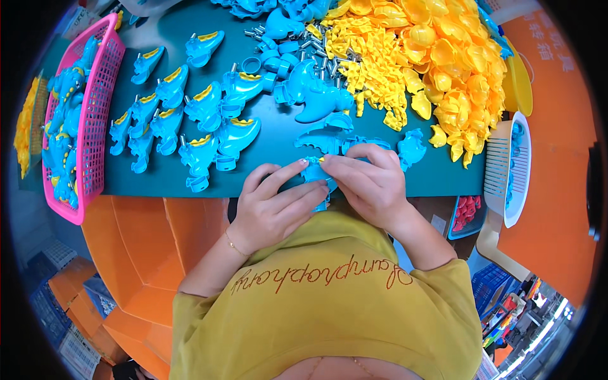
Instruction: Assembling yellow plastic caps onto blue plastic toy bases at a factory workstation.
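Note:
At the table's near edge, my left hand (275, 202) holds a blue plastic toy part (313, 172), its thumb and fingers closed on the left side. My right hand (373, 180) pinches a small yellow piece (322, 159) against the top of that part. The fingers hide much of the blue part. Just beyond the hands lie open blue shell halves (324, 134), and another blue part (411, 149) is right of my right hand. To the left, several blue toy pieces with yellow ridged strips (237, 138) are laid out in rows, some with metal pins sticking up.
A pink basket (95, 114) of blue toys stands at the left edge. Yellow ridged strips (373, 82) and yellow shells (459, 69) are heaped at the far right, with metal pins (324, 66) beside them. A white basket (518, 168) sits at the right edge.

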{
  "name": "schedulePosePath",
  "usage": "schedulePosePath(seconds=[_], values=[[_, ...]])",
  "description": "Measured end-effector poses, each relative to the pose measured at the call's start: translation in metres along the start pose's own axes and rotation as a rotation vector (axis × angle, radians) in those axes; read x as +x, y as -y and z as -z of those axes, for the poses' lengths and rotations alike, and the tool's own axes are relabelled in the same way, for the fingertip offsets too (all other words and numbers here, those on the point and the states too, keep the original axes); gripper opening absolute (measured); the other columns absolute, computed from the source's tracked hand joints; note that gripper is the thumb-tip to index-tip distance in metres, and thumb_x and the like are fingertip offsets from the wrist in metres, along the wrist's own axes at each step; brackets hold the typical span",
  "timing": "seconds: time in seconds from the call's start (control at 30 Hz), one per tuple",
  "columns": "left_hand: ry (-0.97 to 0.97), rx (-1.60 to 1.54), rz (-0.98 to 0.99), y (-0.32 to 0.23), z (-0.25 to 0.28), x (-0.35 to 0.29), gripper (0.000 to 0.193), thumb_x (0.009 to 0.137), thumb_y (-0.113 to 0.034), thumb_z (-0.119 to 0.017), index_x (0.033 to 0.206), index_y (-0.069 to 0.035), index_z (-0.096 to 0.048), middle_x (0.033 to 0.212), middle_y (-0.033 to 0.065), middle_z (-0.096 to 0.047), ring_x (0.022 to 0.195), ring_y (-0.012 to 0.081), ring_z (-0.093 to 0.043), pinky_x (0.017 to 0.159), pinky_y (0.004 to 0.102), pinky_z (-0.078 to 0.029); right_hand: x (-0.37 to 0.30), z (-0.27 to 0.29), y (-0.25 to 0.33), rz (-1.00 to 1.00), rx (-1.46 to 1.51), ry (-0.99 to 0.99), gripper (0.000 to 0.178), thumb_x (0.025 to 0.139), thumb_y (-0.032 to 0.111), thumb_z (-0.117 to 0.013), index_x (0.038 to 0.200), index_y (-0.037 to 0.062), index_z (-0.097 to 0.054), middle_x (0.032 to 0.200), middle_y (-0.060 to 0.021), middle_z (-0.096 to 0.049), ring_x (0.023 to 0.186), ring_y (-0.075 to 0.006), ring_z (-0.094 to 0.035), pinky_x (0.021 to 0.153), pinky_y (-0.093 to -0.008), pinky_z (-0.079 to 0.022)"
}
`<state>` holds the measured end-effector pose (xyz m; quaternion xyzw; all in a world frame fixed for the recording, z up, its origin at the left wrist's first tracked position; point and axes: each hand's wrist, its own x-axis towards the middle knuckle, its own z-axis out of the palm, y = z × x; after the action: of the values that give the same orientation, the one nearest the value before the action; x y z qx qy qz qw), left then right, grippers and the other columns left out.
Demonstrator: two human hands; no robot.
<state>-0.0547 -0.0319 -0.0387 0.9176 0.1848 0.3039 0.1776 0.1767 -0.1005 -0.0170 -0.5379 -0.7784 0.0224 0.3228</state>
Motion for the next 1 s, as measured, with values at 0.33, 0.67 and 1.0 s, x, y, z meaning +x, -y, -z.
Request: schedulePosePath(seconds=[0.33,0.67,1.0], values=[[-0.014,0.026,-0.031,0.002,-0.001,0.0,0.025,0.089,-0.023,-0.077,0.114,-0.024,-0.078,0.12,-0.009,-0.077,0.131,0.0186,-0.063,0.098,0.0401,-0.049,0.003,0.029,0.021,-0.018,-0.213,0.273,0.054,0.084,0.006,-0.077,0.137,0.0179,-0.072,0.12,0.0053,-0.076,0.114,-0.0173,-0.067,0.082,-0.0354,-0.041],[0.004,-0.016,-0.03,0.0,-0.001,0.0,0.031,0.081,-0.025,-0.085,0.111,-0.02,-0.078,0.119,-0.0055,-0.078,0.129,0.026,-0.064,0.108,0.0477,-0.049,0.101,0.054,-0.057,0.01,-0.033,0.098,0.021,0.086,0.007,-0.08,0.107,0.0072,-0.08,0.106,-0.0076,-0.074,0.103,-0.03,-0.065,0.087,-0.0407,-0.055],[-0.055,-0.085,-0.001,0.0,-0.006,-0.001,0.031,0.077,-0.022,-0.088,0.105,-0.017,-0.077,0.111,-0.0004,-0.077,0.119,0.0266,-0.068,0.103,0.0464,-0.055,0.117,0.028,-0.081,0.006,-0.179,0.197,0.015,0.092,0.008,-0.076,0.107,0.0077,-0.076,0.107,-0.0057,-0.071,0.107,-0.0283,-0.064,0.088,-0.041,-0.055]])
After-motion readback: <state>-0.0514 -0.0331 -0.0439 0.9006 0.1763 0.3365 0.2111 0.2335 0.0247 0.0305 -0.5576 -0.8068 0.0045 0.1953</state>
